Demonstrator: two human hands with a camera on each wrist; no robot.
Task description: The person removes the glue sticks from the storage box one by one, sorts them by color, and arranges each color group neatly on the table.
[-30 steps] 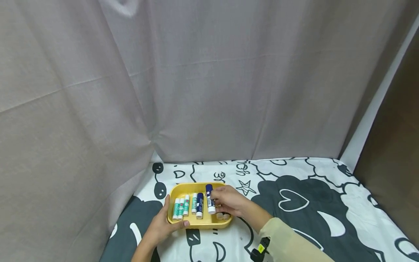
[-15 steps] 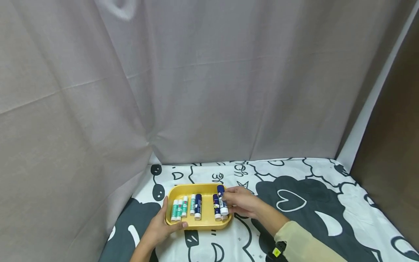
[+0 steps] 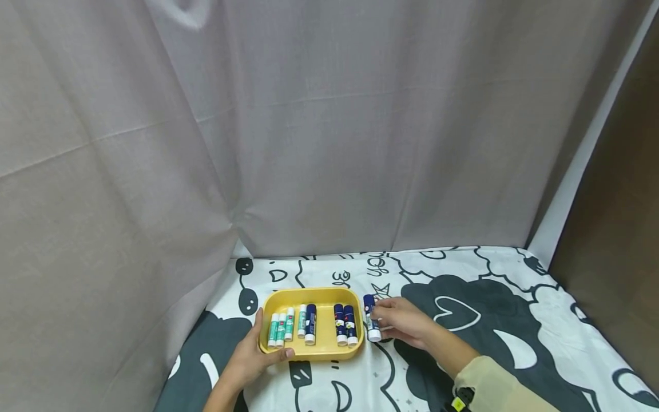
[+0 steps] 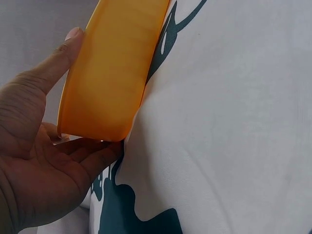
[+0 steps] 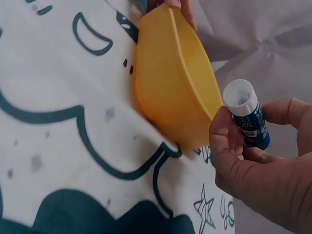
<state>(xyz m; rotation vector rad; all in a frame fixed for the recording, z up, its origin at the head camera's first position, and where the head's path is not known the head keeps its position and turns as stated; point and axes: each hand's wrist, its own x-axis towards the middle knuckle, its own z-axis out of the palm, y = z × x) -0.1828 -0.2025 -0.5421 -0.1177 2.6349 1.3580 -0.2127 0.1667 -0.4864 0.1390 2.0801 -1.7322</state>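
A yellow plastic tray [image 3: 324, 347] rests on the patterned cloth, with several green-and-white glue sticks [image 3: 281, 329] lying at its left. One dark blue glue stick [image 3: 310, 324] lies near its middle, and two more blue glue sticks [image 3: 344, 325] lie side by side at its right. My left hand [image 3: 252, 357] grips the tray's left end, thumb over the rim; the left wrist view shows fingers [image 4: 100, 158] at its end wall. Just outside the right rim, my right hand [image 3: 404, 321] pinches a blue glue stick [image 5: 249, 124] between thumb and fingers, its white base towards the wrist camera.
The black-and-white cartoon-print cloth [image 3: 494, 320] covers the surface and runs on to the right of the tray. A grey curtain [image 3: 329, 143] hangs behind it. A brown panel [image 3: 612, 229] stands at the far right.
My right hand has moved right, carrying the blue glue stick from above the tray to beyond its right rim. The two blue sticks at the right are now uncovered. My left hand stays on the tray.
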